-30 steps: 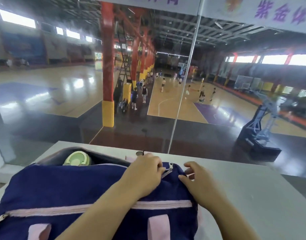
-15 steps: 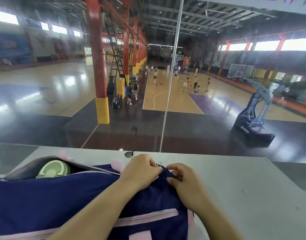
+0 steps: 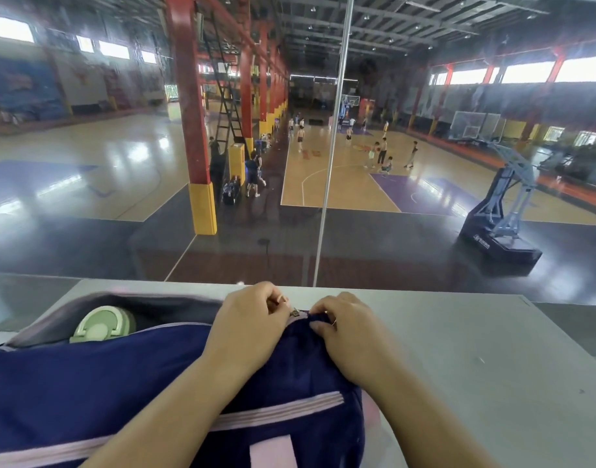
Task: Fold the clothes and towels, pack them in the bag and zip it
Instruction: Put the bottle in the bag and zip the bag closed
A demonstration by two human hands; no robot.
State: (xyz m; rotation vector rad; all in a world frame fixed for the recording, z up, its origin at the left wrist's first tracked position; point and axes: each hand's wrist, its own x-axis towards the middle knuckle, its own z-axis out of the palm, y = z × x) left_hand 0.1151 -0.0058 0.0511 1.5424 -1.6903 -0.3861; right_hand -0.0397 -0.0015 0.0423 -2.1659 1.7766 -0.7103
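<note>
Navy bag [image 3: 87, 393] lengthwise left-right (half-open)

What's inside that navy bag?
Through the open zip of the navy bag, only a pale green bottle lid and grey lining show. Any folded clothes or towels are covered by the bag's fabric and cannot be seen.

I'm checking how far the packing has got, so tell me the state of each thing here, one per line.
bag: lying on the table, top opening still gaping on the left side
zipper pull: at the bag's right end, pinched by the left hand
green bottle: inside the bag, lid showing
left hand: shut on the zipper pull
right hand: fingers pressing down the bag's end fabric
</note>
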